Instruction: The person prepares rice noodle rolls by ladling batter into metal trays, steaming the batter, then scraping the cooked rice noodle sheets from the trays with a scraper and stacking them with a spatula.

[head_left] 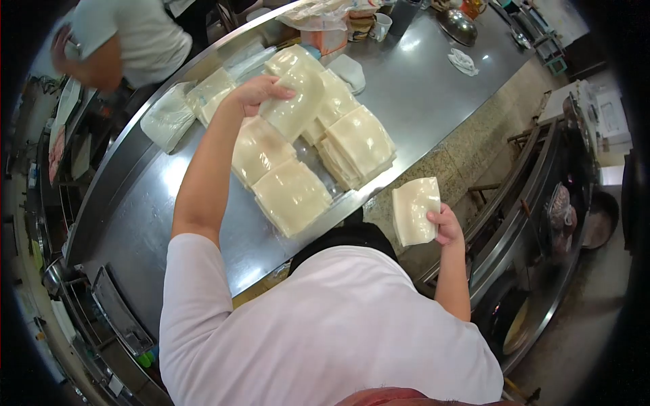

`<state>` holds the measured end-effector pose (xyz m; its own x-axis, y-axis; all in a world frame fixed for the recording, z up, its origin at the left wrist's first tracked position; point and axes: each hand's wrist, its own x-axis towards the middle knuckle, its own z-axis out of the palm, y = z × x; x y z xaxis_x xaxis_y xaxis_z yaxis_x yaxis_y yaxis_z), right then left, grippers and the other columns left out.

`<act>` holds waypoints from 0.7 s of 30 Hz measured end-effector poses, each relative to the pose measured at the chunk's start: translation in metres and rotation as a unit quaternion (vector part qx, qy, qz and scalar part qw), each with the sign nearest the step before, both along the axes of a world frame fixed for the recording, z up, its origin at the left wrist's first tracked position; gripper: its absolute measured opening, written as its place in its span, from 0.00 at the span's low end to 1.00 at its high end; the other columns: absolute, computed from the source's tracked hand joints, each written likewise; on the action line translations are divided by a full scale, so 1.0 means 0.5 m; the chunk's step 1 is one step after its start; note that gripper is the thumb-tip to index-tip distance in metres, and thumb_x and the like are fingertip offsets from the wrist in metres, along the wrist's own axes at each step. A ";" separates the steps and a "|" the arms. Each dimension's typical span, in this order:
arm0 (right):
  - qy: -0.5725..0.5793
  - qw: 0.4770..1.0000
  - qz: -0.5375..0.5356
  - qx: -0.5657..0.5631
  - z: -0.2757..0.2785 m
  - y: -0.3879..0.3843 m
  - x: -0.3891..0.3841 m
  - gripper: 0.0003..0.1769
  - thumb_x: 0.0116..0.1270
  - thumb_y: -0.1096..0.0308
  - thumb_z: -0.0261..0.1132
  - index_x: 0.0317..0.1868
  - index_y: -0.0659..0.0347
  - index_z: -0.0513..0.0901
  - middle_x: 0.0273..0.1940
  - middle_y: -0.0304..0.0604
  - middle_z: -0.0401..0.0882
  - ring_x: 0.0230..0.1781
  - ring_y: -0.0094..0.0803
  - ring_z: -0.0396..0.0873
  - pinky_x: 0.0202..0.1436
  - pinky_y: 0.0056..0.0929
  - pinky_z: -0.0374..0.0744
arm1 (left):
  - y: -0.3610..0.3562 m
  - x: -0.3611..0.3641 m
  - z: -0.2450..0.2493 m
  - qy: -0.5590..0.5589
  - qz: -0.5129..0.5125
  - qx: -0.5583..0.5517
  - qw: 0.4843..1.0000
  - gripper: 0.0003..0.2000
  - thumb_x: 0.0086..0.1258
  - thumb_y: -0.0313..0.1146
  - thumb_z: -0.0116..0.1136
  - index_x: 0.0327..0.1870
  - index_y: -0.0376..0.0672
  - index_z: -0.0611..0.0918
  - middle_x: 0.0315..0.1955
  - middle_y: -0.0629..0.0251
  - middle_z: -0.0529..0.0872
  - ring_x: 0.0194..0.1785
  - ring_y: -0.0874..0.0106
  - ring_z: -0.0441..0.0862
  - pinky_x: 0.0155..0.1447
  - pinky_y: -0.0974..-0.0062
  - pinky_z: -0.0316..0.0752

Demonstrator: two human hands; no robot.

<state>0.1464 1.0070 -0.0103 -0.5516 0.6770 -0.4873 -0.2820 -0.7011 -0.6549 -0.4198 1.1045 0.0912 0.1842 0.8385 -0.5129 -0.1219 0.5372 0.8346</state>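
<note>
My left hand (pixel 261 93) pinches a thin, pale, glossy sheet (pixel 296 105) by its edge, over the piles on the metal table. My right hand (pixel 445 224) holds a small stack of similar square sheets (pixel 414 208) upright beyond the table's front edge, thumb on its face. On the table, piles of cream-coloured square sheets stand in two rows: a near left pile (pixel 291 196), another pile behind it (pixel 261 150), and a right pile (pixel 361 143) with uneven layers. A plastic-wrapped bundle (pixel 167 116) lies left of them.
The steel table (pixel 433 111) carries plastic bags, a white cup (pixel 381 27), a metal bowl (pixel 458 26) and a crumpled cloth (pixel 463 61). Another person (pixel 132 40) stands across it at the upper left. A stove counter with a wok (pixel 508 321) is at the right.
</note>
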 end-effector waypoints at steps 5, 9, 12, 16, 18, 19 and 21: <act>0.026 0.999 0.030 0.003 -0.005 0.090 -0.020 0.25 0.62 0.75 0.73 0.59 0.72 0.79 0.52 0.50 0.86 0.49 0.37 0.87 0.56 0.38 0.85 | 0.126 -0.048 0.014 0.047 -0.028 -0.002 0.998 0.18 0.68 0.26 0.66 0.58 0.32 0.81 0.50 0.57 0.88 0.52 0.67 0.88 0.58 0.64 0.83; 0.043 0.998 0.037 -0.005 -0.021 0.168 -0.011 0.24 0.63 0.74 0.73 0.59 0.73 0.79 0.52 0.50 0.86 0.49 0.38 0.87 0.56 0.38 0.85 | 0.209 -0.066 0.012 0.095 -0.015 -0.019 0.995 0.19 0.67 0.26 0.67 0.59 0.33 0.81 0.51 0.58 0.88 0.52 0.66 0.88 0.59 0.64 0.82; 0.040 0.998 0.046 -0.031 -0.054 0.221 0.007 0.24 0.63 0.74 0.73 0.59 0.73 0.79 0.53 0.50 0.86 0.49 0.38 0.87 0.56 0.38 0.85 | 0.264 -0.081 -0.007 0.124 -0.016 -0.042 0.991 0.19 0.67 0.26 0.67 0.59 0.34 0.81 0.51 0.59 0.88 0.52 0.67 0.88 0.59 0.64 0.82; 0.034 0.997 0.047 -0.055 -0.064 0.283 0.016 0.24 0.63 0.74 0.73 0.59 0.73 0.79 0.52 0.50 0.86 0.49 0.38 0.87 0.56 0.38 0.85 | 0.300 -0.108 -0.016 0.080 -0.056 -0.073 0.993 0.18 0.65 0.28 0.70 0.56 0.37 0.83 0.49 0.61 0.88 0.52 0.67 0.87 0.61 0.64 0.80; 0.025 0.996 0.055 -0.063 -0.068 0.312 0.021 0.24 0.63 0.75 0.73 0.58 0.73 0.80 0.52 0.51 0.86 0.48 0.37 0.87 0.55 0.37 0.86 | 0.318 -0.130 -0.036 0.104 -0.066 -0.108 0.986 0.18 0.65 0.29 0.71 0.56 0.38 0.84 0.49 0.61 0.89 0.52 0.67 0.87 0.61 0.64 0.80; 0.025 0.996 0.058 -0.067 -0.070 0.324 0.023 0.24 0.63 0.75 0.73 0.58 0.73 0.80 0.52 0.51 0.86 0.48 0.37 0.87 0.55 0.37 0.86 | 0.324 -0.137 -0.047 0.128 -0.080 -0.137 0.979 0.19 0.64 0.29 0.71 0.56 0.38 0.84 0.49 0.62 0.89 0.52 0.67 0.87 0.61 0.65 0.80; 0.013 0.996 0.060 -0.062 -0.070 0.348 0.025 0.22 0.63 0.75 0.73 0.57 0.73 0.81 0.50 0.51 0.87 0.47 0.37 0.88 0.53 0.37 0.87 | 0.330 -0.141 -0.076 0.200 -0.072 -0.150 0.966 0.19 0.64 0.30 0.72 0.56 0.39 0.84 0.49 0.62 0.89 0.52 0.67 0.87 0.60 0.65 0.80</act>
